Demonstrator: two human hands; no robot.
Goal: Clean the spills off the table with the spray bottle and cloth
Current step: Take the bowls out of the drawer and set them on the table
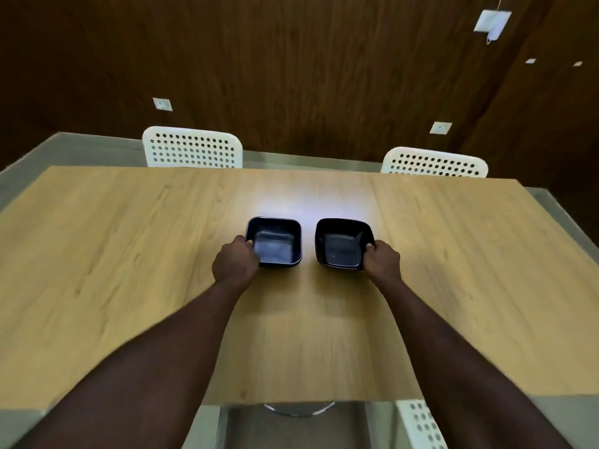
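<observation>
Two square black bowls stand side by side near the middle of the light wooden table [129, 254]. My left hand [235, 262] grips the near left corner of the left bowl [275, 241], thumb over its rim. My right hand [381, 260] grips the near right corner of the right bowl [342, 243], which has a small reddish speck inside. Both bowls sit on the tabletop. No spray bottle or cloth is in view.
Two white perforated chairs [193, 147] [434, 163] stand at the table's far edge, against a dark wood-panelled wall. Another white chair part [421, 426] shows at the near right, below the table's front edge. Grey floor surrounds the table.
</observation>
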